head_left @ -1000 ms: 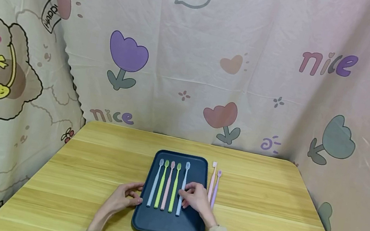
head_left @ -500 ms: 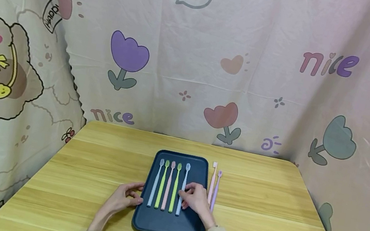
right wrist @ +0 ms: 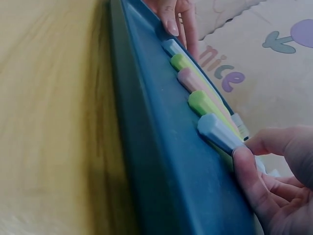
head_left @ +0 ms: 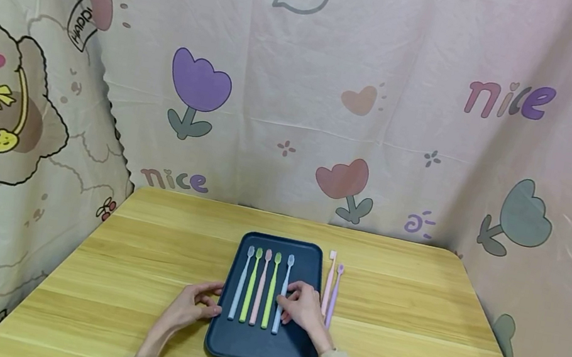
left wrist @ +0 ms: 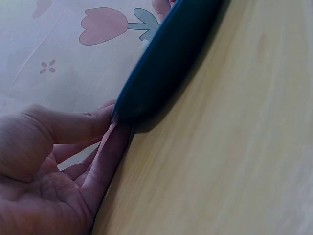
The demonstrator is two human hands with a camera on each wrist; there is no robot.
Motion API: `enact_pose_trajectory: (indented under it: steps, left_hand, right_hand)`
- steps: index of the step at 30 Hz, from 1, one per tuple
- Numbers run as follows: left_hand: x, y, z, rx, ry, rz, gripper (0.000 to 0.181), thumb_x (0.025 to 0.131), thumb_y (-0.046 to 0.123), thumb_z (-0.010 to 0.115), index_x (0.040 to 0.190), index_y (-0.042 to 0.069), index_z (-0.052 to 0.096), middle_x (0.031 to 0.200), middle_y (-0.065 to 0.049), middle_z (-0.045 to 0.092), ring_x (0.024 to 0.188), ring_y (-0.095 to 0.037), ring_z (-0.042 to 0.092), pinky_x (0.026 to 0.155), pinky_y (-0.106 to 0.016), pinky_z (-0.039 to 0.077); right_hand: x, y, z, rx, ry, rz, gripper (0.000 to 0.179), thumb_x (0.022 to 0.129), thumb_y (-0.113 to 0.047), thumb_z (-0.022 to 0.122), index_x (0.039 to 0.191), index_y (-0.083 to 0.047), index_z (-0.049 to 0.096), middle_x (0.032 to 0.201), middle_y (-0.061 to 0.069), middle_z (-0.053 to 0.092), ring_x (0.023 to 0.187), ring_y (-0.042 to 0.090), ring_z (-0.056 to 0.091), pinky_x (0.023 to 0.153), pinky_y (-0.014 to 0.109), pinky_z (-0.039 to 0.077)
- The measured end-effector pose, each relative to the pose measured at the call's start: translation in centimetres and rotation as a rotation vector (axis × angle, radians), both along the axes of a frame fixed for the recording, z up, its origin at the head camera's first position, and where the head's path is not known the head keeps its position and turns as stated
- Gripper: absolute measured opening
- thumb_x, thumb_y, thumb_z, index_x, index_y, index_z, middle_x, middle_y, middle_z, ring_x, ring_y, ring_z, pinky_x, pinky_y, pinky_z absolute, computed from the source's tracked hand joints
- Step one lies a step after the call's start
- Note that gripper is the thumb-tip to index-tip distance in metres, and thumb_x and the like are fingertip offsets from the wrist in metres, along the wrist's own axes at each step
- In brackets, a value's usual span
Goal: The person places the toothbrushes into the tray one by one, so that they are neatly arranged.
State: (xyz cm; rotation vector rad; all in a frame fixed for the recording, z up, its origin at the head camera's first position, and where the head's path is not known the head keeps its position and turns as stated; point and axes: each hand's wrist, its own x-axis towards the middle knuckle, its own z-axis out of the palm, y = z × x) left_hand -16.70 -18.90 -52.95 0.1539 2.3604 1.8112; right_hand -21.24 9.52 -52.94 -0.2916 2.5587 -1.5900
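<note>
A dark blue tray [head_left: 256, 350] lies on the table with a row of toothbrushes, heads toward the far side: a blue toothbrush [head_left: 239, 288], a green toothbrush [head_left: 248, 293], a pink toothbrush [head_left: 258, 295], another green toothbrush [head_left: 269, 297] and, at the right, a second blue toothbrush [head_left: 276, 325]. My right hand [head_left: 305, 309] pinches that last one by its handle between thumb and finger, seen close in the right wrist view. At the tray's left edge my left hand [head_left: 188, 307] holds the rim, thumb at the top and a finger against the outer side in the left wrist view.
Just right of the tray, a pink toothbrush [head_left: 328, 282] and a purple toothbrush [head_left: 335, 292] lie on the wooden table [head_left: 409, 328]. A printed curtain [head_left: 292, 77] hangs behind the table's far edge and along both sides.
</note>
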Motion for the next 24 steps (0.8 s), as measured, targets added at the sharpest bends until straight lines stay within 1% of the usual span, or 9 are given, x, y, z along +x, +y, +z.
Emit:
enact_pose_trajectory:
  steps: [12, 17, 24]
  left_hand:
    - [0.18, -0.01, 0.20, 0.005, -0.004, -0.003, 0.063, 0.085, -0.002, 0.073, 0.142, -0.012, 0.048, 0.127, -0.031, 0.059, 0.083, -0.012, 0.061, 0.064, -0.020, 0.051]
    - [0.13, -0.03, 0.13, 0.002, 0.000, -0.004, 0.063, 0.085, -0.002, 0.073, 0.142, -0.013, 0.047, 0.127, -0.031, 0.058, 0.083, -0.011, 0.061, 0.065, -0.020, 0.051]
    - [0.09, -0.01, 0.03, -0.002, 0.002, 0.002, 0.063, 0.085, -0.003, 0.073, 0.141, -0.013, 0.048, 0.126, -0.031, 0.059, 0.083, -0.012, 0.061, 0.065, -0.020, 0.051]
  right_hand:
    - [0.03, -0.36, -0.12, 0.051, 0.009, -0.038, 0.034, 0.088, -0.016, 0.073, 0.112, 0.005, 0.061, 0.064, 0.003, 0.069, 0.041, 0.009, 0.062, 0.048, 0.029, 0.054]
    - [0.02, -0.42, -0.21, 0.046, 0.010, -0.042, 0.033, 0.088, -0.016, 0.073, 0.112, 0.004, 0.062, 0.063, 0.003, 0.068, 0.041, 0.009, 0.061, 0.047, 0.029, 0.054]
    - [0.01, -0.18, -0.49, 0.002, 0.044, -0.015, 0.035, 0.090, -0.017, 0.073, 0.113, 0.006, 0.062, 0.064, 0.006, 0.068, 0.043, 0.011, 0.062, 0.046, 0.030, 0.054]
